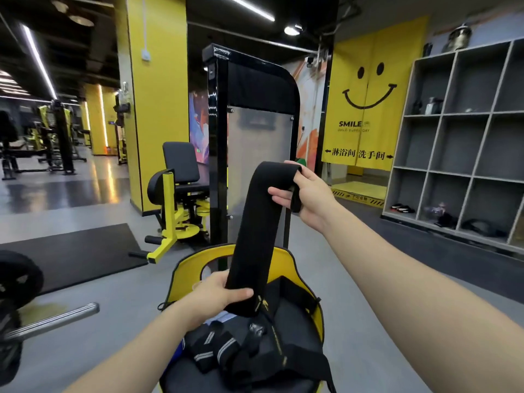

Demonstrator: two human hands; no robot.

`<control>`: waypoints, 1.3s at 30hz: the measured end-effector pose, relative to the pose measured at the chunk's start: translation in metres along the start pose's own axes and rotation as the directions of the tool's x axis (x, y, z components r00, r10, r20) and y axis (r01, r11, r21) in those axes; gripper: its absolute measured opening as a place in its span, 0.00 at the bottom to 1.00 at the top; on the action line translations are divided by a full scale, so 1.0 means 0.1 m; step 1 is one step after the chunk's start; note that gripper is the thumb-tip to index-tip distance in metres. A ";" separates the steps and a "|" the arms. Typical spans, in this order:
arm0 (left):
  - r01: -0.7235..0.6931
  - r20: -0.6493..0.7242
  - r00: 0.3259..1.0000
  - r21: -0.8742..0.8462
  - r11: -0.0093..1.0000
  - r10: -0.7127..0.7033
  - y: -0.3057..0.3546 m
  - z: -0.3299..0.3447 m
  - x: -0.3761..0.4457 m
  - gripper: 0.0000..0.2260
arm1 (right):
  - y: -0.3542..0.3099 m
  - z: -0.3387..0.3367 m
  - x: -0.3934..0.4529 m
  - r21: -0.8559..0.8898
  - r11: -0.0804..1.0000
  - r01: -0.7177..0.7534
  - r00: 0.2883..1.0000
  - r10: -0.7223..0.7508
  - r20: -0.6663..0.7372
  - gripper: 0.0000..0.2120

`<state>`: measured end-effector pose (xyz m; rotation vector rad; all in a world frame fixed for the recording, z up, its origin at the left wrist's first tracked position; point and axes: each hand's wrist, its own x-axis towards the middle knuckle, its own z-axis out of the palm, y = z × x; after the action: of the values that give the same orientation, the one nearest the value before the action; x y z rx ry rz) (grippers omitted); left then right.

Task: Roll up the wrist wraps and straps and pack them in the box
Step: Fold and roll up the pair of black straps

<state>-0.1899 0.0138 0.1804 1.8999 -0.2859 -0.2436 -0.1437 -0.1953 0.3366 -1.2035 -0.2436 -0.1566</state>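
A long black wrist wrap (pixel 256 231) is stretched out in the air between my hands. My right hand (pixel 307 194) holds its upper end, with the wrap's thumb loop hooked over a finger. My left hand (pixel 218 290) grips the lower end, where gold lettering shows. Below, on a black-and-yellow padded seat (pixel 286 262), lie more black straps with grey stripes (pixel 215 350) and another black wrap with gold print (pixel 280 336). No box can be made out.
A black-and-yellow weight machine (pixel 221 154) stands just behind the seat. A barbell with a plate (pixel 42 316) lies on the floor at left beside a black mat (pixel 73 253). Grey cubby shelves (pixel 459 143) line the right wall.
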 end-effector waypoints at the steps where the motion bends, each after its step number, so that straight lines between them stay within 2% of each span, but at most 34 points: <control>1: 0.016 0.022 1.000 0.021 1.000 -0.016 -0.07 0.03 -0.04 0.09 | 0.02 0.01 0.00 0.028 1.000 0.000 1.000 0.000 -0.011 0.12; 6: -0.005 0.018 1.000 0.025 1.000 0.004 -0.25 0.06 -0.14 0.10 | 0.09 0.04 -0.01 0.103 0.995 -0.009 0.992 0.022 -0.121 0.12; 8: -0.029 -0.008 1.000 -0.043 0.999 0.029 -0.20 0.05 -0.16 0.10 | 0.18 0.04 -0.01 0.078 0.997 -0.028 0.991 0.038 -0.129 0.11; 12: -0.090 -0.105 0.992 -0.257 0.962 0.065 0.06 0.04 -0.13 0.10 | 0.50 0.04 -0.04 -0.010 0.990 -0.142 0.981 0.139 -0.133 0.18; 16: -0.097 -0.170 0.985 -0.405 0.909 0.030 0.31 -0.03 -0.07 0.10 | 0.85 0.01 -0.17 -0.188 0.964 -0.189 0.979 0.170 -0.113 0.18; 22: -0.128 -0.177 0.984 -0.689 0.713 0.006 0.56 -0.21 -0.04 0.13 | 1.10 -0.11 -0.43 -0.443 0.853 -0.274 0.953 0.304 -0.004 0.21; 25: -0.127 -0.207 0.977 -0.740 0.660 -0.044 0.65 -0.27 -0.01 0.14 | 1.10 -0.14 -0.66 -0.621 0.763 -0.180 0.948 0.303 0.098 0.21; 28: -0.135 -0.266 0.958 -0.753 0.644 -0.110 0.65 -0.29 0.05 0.13 | 1.11 -0.18 -0.81 -0.746 0.664 -0.061 0.946 0.276 0.169 0.27; 29: -0.139 -0.283 0.950 -0.758 0.637 -0.131 0.64 -0.29 0.07 0.13 | 1.14 -0.19 -0.81 -0.746 0.664 -0.054 0.951 0.262 0.164 0.28; 30: -0.149 -0.300 0.942 -0.770 0.620 -0.147 0.63 -0.28 0.10 0.13 | 1.15 -0.19 -0.83 -0.725 0.684 -0.081 0.955 0.262 0.141 0.23; 31: -0.170 -0.322 0.933 -0.786 0.594 -0.159 0.61 -0.27 0.14 0.13 | 1.13 -0.16 -0.85 -0.658 0.737 -0.155 0.958 0.275 0.082 0.15; 32: -0.201 -0.347 0.923 -0.806 0.557 -0.169 0.59 -0.26 0.17 0.14 | 1.11 -0.16 -0.86 -0.553 0.785 -0.278 0.942 0.335 0.002 0.12; 33: -0.233 -0.373 0.910 -0.822 0.520 -0.182 0.57 -0.25 0.19 0.14 | 1.09 -0.18 -0.86 -0.418 0.811 -0.408 0.902 0.428 -0.051 0.18; 35: -0.275 -0.405 0.893 -0.837 0.473 -0.197 0.55 -0.23 0.22 0.14 | 1.04 -0.22 -0.87 -0.276 0.801 -0.531 0.829 0.558 0.026 0.27; 37: -0.275 -0.403 0.893 -0.840 0.467 -0.200 0.53 -0.21 0.22 0.15 | 0.99 -0.25 -0.90 -0.349 0.811 -0.469 0.835 0.537 0.125 0.21; 39: -0.272 -0.401 0.900 -0.826 0.493 -0.174 0.50 -0.21 0.18 0.15 | 0.93 -0.30 -0.90 -0.478 0.819 -0.318 0.878 0.445 0.179 0.12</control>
<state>-0.1701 0.0103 0.2338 0.8446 0.1089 0.1001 -0.2037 -0.1911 0.2182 -1.7027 -0.2127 0.3427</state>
